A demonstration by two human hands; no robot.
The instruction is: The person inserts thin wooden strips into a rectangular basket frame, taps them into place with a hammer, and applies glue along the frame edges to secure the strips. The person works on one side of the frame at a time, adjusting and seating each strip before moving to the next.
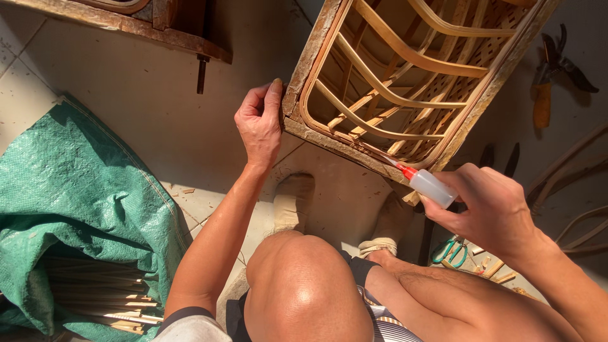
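Two bare hands work at a woven rattan frame with curved cane ribs and a rough wooden rim, which stands tilted on the pale tiled floor in front of the seated person's knees. The left hand grips the frame's lower left corner, its thumb pressed up against the rim and the other fingers curled in toward the palm. The right hand is closed around a small translucent plastic squeeze bottle with a red nozzle; the nozzle's tip touches the lower edge of the frame near its right corner.

Below the frame, two feet in light sandals rest on the floor. A green woven plastic sack lies at the left, open at the bottom, with a bundle of thin cane strips showing inside it. Green-handled scissors lie on the floor just under the right hand, beside a few small wood offcuts. Dark pruning shears lie at the upper right, well apart from both hands, near some bent cane rods. A second weathered wooden frame edge crosses the upper left corner.
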